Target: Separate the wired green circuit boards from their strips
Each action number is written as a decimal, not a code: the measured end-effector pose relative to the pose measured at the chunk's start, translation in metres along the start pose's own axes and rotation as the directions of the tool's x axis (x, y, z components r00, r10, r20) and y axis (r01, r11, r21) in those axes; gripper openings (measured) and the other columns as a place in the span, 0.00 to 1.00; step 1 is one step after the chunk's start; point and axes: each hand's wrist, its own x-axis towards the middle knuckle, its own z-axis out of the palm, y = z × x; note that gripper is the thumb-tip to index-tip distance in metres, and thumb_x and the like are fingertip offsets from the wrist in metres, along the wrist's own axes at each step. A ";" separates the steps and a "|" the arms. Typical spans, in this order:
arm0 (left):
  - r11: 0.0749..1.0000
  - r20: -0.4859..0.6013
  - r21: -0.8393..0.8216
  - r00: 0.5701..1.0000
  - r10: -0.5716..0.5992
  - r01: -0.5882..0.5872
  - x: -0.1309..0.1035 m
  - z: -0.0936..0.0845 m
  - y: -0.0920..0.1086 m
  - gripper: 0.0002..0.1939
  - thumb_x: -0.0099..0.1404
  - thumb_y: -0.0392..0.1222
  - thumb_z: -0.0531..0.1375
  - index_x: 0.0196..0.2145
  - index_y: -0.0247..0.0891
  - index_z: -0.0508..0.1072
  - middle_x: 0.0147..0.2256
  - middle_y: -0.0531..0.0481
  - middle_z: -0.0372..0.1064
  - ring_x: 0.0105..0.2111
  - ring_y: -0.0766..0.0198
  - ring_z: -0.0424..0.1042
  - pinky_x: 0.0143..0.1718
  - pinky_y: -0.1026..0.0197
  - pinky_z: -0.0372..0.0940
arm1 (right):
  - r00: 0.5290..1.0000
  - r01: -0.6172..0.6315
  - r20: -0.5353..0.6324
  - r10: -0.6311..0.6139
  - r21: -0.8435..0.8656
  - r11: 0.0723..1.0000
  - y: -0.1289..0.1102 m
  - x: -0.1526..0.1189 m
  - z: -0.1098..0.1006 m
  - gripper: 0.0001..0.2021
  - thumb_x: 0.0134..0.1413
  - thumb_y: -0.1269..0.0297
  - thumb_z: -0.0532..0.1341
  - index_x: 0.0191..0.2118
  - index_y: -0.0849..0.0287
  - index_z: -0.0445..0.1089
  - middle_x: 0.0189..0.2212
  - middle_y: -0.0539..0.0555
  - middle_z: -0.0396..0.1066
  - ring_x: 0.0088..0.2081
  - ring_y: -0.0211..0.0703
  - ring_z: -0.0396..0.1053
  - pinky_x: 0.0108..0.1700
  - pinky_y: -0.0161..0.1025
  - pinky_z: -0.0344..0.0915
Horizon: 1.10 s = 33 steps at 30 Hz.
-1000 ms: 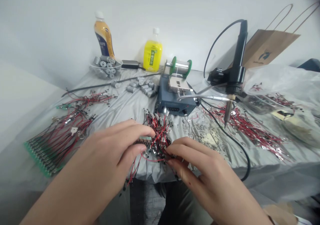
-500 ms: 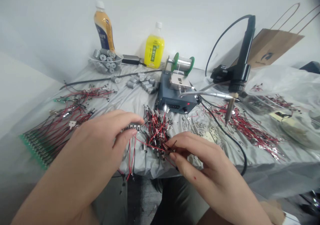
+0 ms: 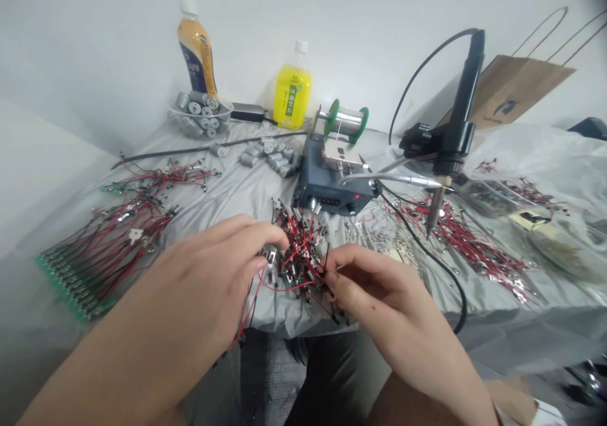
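Note:
My left hand (image 3: 237,255) is closed in a pinch on a short strip of silver-and-black parts (image 3: 271,256). Red and black wires hang from that strip past the table's front edge. My right hand (image 3: 374,287) has thumb and forefinger pressed together on a thin wire (image 3: 326,258), whose dark end sticks up above the fingertips. Between the two hands lies a pile of small wired parts (image 3: 298,239) with red and black leads. A red wire runs across from the left fingertips toward the right ones; its far end is hidden.
Behind the pile stands a blue soldering machine (image 3: 332,192) with a solder spool (image 3: 348,121). A soldering iron (image 3: 435,211) points down at the right. A green circuit board (image 3: 71,287) with wires lies left, near small grey motors (image 3: 279,157). More red wires (image 3: 474,249) lie right.
My left hand has moved right and slightly down with the strip, which has turned to a steeper angle. My right hand has shifted slightly right and up, still pinching the wire.

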 end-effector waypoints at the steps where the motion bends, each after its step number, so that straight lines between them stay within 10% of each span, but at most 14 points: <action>1: 1.000 -0.007 0.005 1.000 0.000 0.000 -0.001 0.000 0.000 0.18 0.77 0.37 0.48 0.48 0.49 0.77 0.49 0.52 0.83 0.48 0.52 0.83 0.45 0.50 0.76 | 1.000 -0.017 -0.006 0.017 0.030 0.999 0.001 0.001 0.001 0.09 0.72 0.61 0.62 0.37 0.56 0.74 0.29 0.47 0.68 0.30 0.37 0.62 0.30 0.33 0.61; 16: 0.993 0.119 -0.118 0.992 0.031 -0.016 0.011 0.019 0.012 0.09 0.76 0.42 0.61 0.41 0.50 0.82 0.49 0.52 0.78 0.46 0.52 0.78 0.47 0.48 0.72 | 0.995 0.016 -0.100 0.010 0.252 0.967 0.010 0.003 0.004 0.04 0.71 0.63 0.66 0.41 0.52 0.78 0.34 0.48 0.73 0.32 0.36 0.67 0.31 0.30 0.66; 33: 0.991 0.180 -0.134 0.984 -0.005 0.030 0.013 0.017 0.012 0.17 0.78 0.39 0.55 0.40 0.47 0.84 0.43 0.51 0.79 0.42 0.55 0.76 0.46 0.50 0.67 | 0.986 0.167 0.030 -0.166 -0.044 0.985 0.004 -0.010 -0.010 0.15 0.63 0.69 0.73 0.53 0.48 0.77 0.48 0.48 0.78 0.47 0.38 0.79 0.50 0.31 0.78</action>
